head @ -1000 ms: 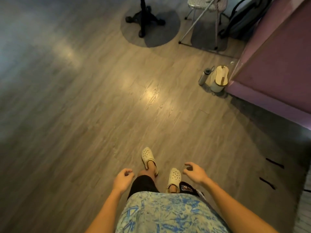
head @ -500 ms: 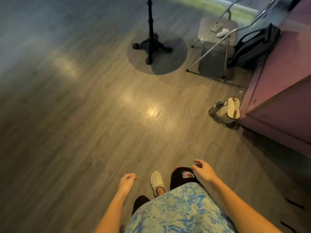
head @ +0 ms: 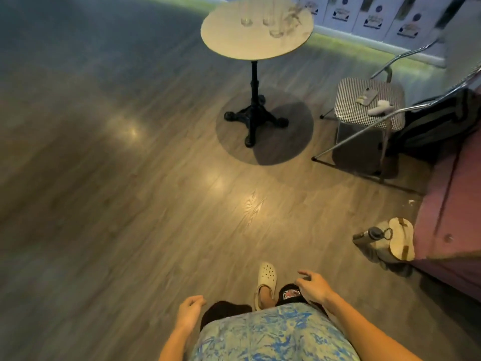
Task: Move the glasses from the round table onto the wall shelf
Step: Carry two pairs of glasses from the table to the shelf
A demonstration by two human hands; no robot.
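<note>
Head camera is smeared by motion, so fine detail is poor. The glasses (head: pixel 276 32) stand on the round table (head: pixel 231 41), on the far half of its top. I count three clear ones: two side by side near the far edge and one nearer the right edge. A blurred streak by the far-right edge may be a fourth, but I cannot tell. The table's single black pedestal stands on the wooden floor (head: pixel 130 204), well ahead of me.

Both arms are cut off by the bottom edge of the view. My left hand (head: pixel 191 310) hangs with its fingers loosely curled and holds nothing. My right hand (head: pixel 313 285) hangs with relaxed, slightly spread fingers, also empty. Both are well apart from the table. One pale clog (head: pixel 265 282) shows between them; the other foot is hidden under my patterned shirt.

To the right stands one chair (head: pixel 346 105) with a checked seat, carrying one phone (head: pixel 368 96) and one white object (head: pixel 380 108) too blurred to name. A dark backpack (head: pixel 437 126) behind it is partly hidden by the chair frame. One bottle (head: pixel 367 237) and one pale bag (head: pixel 400 238) sit touching on the floor against a mauve cabinet (head: pixel 455 204), which the right edge cuts off.
</note>
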